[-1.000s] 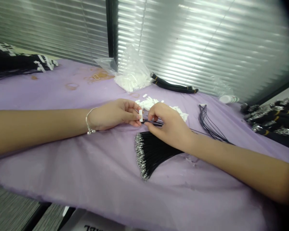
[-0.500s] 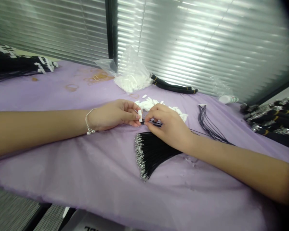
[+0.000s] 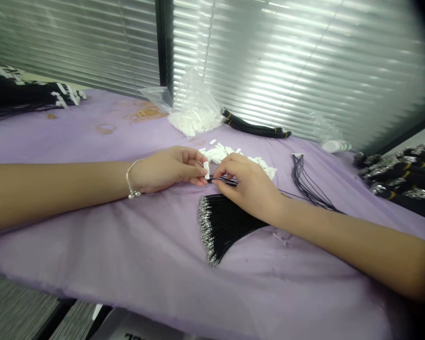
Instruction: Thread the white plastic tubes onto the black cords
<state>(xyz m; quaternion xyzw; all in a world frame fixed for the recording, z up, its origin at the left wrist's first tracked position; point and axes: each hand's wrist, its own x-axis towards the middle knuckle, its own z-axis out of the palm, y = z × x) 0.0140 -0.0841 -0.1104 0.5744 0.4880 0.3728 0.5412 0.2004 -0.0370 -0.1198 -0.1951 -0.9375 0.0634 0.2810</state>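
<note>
My left hand point(image 3: 184, 166) pinches a small white plastic connector housing point(image 3: 207, 170) between thumb and fingers, held upright. Close on its right, my right hand point(image 3: 246, 182) is closed in a pinch on a thin black wire point(image 3: 219, 179) by the housing. Whether the wire tip sits inside the housing is too small to tell. Several more black wires run from the housing beneath my right fingers. Below my right hand a fanned bundle of black wires point(image 3: 230, 215) lies with silvery metal terminals at its left end. Loose white housings point(image 3: 217, 153) are heaped just behind both hands.
A clear bag of white housings point(image 3: 194, 120) stands at the back, beside tan rubber bands point(image 3: 145, 112) and banded black wire bundles point(image 3: 255, 128). A wired connector point(image 3: 297, 155) lies to the right. More wire bundles sit at far right point(image 3: 407, 174) and far left point(image 3: 28, 94).
Almost nothing differs. Both hands stay together at the white housing, with only a very slight shift of the fingers.
</note>
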